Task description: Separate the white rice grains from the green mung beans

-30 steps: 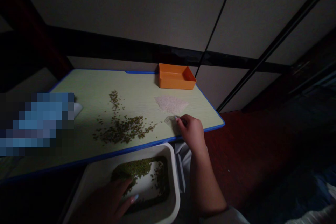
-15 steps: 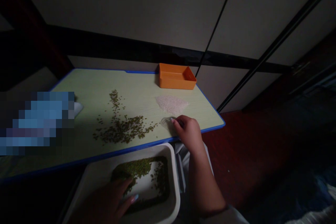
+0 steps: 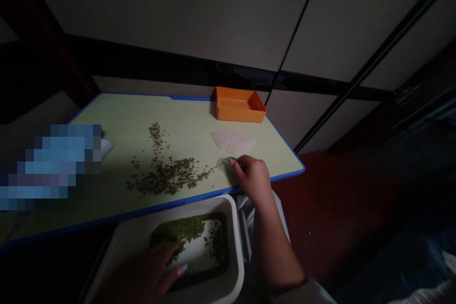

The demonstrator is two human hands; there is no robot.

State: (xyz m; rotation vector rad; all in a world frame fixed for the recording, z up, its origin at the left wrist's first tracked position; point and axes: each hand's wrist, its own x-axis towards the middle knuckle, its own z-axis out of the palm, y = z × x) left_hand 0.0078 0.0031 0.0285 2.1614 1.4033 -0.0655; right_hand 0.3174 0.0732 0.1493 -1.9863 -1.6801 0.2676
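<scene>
My right hand point(image 3: 251, 175) is at the table's near edge, its fingers closed around a small clear container point(image 3: 225, 165) whose exact shape is hard to make out. Just beyond it is a spread pile of white, rice-like grains point(image 3: 232, 140). To its left, green beans point(image 3: 171, 175) lie scattered over the table. My left hand point(image 3: 156, 266) reaches into a white basin point(image 3: 239, 247), thumb and forefinger apart, the other fingers in shadow. More green beans point(image 3: 188, 228) line the floor of this basin, close to the fingertips.
An orange box point(image 3: 240, 113) stands at the back right of the pale green table point(image 3: 121, 114), which has a blue rim. Behind it rise cabinet panels point(image 3: 178, 9). A blurred-out blue patch point(image 3: 57, 161) covers the left side. Dark red floor point(image 3: 320, 199) shows on the right.
My right hand has shifted very slightly left with the clear container. The left hand, basin, beans and white grains look the same.
</scene>
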